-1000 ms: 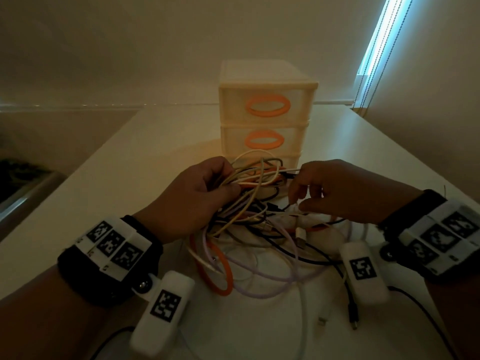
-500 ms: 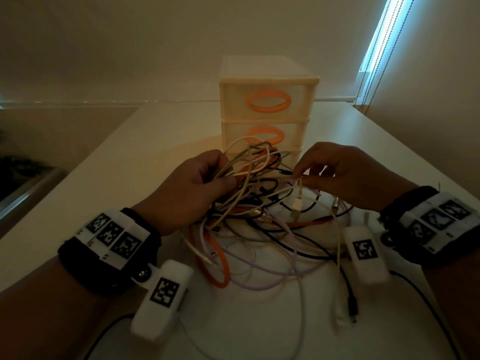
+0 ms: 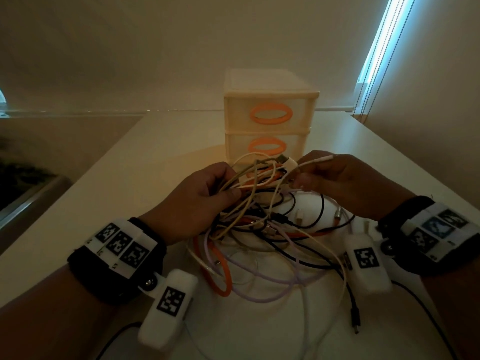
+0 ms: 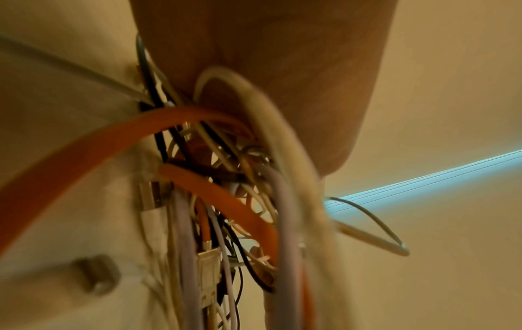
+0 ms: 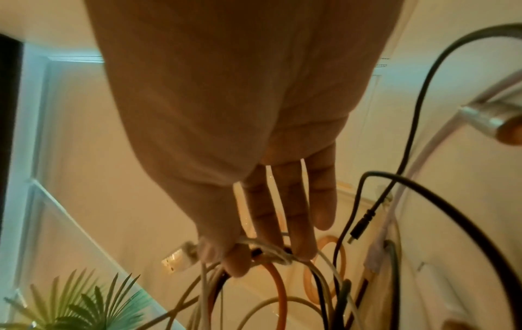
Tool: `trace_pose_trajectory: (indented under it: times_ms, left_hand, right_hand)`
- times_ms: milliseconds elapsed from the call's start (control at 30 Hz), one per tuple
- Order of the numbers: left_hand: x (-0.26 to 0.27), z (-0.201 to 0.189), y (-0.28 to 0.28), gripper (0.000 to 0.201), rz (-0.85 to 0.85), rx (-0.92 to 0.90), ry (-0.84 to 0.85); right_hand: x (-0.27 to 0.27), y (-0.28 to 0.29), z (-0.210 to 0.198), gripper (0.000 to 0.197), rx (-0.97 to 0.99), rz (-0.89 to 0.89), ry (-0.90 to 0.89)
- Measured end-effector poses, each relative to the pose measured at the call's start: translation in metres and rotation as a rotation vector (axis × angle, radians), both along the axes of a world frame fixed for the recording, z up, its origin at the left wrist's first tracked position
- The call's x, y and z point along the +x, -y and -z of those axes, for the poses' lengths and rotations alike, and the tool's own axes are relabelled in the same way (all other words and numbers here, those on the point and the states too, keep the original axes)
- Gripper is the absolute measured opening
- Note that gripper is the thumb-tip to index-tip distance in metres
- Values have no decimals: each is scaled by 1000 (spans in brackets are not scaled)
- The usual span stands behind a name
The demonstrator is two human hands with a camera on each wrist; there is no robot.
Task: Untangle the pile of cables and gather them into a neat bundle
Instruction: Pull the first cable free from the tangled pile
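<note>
Tangle of orange, black, lilac and cream cables [image 3: 262,237] lies mid-desk, before a cream plastic drawer unit [image 3: 268,131]. Left hand [image 3: 197,201] clutches several strands; right hand [image 3: 337,183] pinches one thin white cable [image 3: 311,163] between thumb and fingers.

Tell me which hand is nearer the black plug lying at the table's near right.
Right. The right hand is up at the tangle, on the black plug's side; the left hand grips cables across the pile.

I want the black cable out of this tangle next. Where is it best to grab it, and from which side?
Probably at its free plug end, lying bare on the table near the right hand, outside the tangle. Come from above on the right and pinch the stiff plug; the cable runs back into the loops, so feeding that end through should free it.
</note>
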State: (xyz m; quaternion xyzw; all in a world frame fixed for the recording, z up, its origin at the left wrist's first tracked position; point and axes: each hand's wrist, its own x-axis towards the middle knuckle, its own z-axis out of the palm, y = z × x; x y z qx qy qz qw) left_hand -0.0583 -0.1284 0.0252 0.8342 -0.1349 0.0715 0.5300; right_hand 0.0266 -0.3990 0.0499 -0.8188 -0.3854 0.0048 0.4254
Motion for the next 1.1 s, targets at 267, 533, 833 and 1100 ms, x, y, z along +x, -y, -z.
trace_pose_trajectory:
  times_ms: [267, 533, 833, 1100]
  left_hand:
    - [1, 0, 0, 14, 1, -17, 4]
    - [-4, -3, 5, 18, 56, 16, 44]
    - [-2, -2, 4, 12, -15, 67, 162]
    - [-2, -13, -6, 6, -181, -40, 194]
  right_hand:
    - [-5, 10, -13, 33, 100, -230, -247]
    - [8, 3, -13, 36, 910, -118, -665]
    - [11, -10, -24, 28, 1090, 118, -744]
    - [10, 2, -50, 19, 515, 66, -60]
